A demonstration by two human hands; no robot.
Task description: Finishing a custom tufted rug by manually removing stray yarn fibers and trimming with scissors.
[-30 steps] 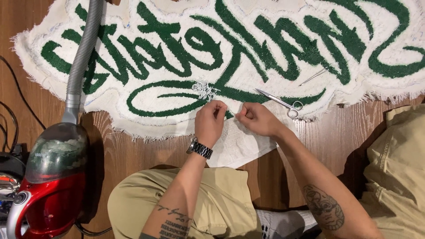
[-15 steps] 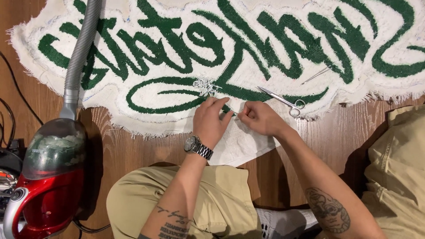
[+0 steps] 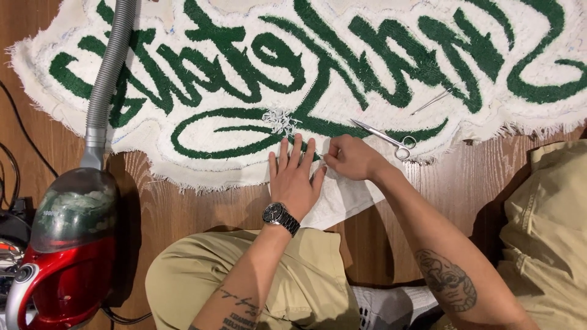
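Note:
A white tufted rug (image 3: 342, 67) with green script lettering lies on a wooden floor. My left hand (image 3: 296, 176), with a wristwatch, lies flat with fingers spread on the rug's white near edge. My right hand (image 3: 352, 157) is beside it, fingers pinched on the rug's backing cloth at the edge. A small clump of loose white threads (image 3: 281, 121) sits on the pile just beyond my left fingers. Silver scissors (image 3: 386, 137) lie on the rug right of my right hand, untouched.
A red canister vacuum (image 3: 64, 250) stands at the lower left, its grey hose (image 3: 109, 73) running up over the rug. A thin metal tool (image 3: 431, 101) lies on the rug farther right. Black cables trail at the far left. My tan-clad legs frame the bottom.
My left hand has opened from a pinching pose and now lies flat on the rug edge. My right hand has stayed pinched at the edge beside it.

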